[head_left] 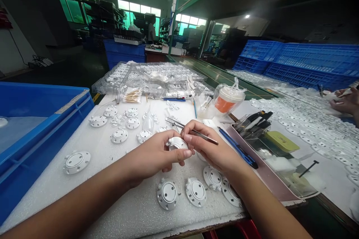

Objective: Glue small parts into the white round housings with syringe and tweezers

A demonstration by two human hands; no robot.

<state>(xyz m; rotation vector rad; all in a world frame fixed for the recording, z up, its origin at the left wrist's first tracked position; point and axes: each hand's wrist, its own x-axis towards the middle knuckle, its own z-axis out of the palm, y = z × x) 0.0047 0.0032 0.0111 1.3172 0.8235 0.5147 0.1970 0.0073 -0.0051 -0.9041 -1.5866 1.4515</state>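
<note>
My left hand [165, 153] is closed round a small white plastic part [177, 143], thumb in front and fingers behind. My right hand [202, 140] meets it from the right, fingertips pressed against the part. Tweezers [200, 134] are held in that hand, their points toward the upper left. Round white discs with dark marks lie on the white foam sheet [117, 190]: one disc [76, 162] at the left, others such as this disc [167, 193] below the hands. A dropper bottle [148, 122] stands just beyond my left hand.
A blue bin [42, 119] borders the left side. Cotton swabs [132, 95], stacked clear trays [151, 73] and a bagged cup [226, 99] are behind. To the right sit a pink organizer box [269, 179] and many white parts [305, 127]; another person's hand [346, 101] is at the far right.
</note>
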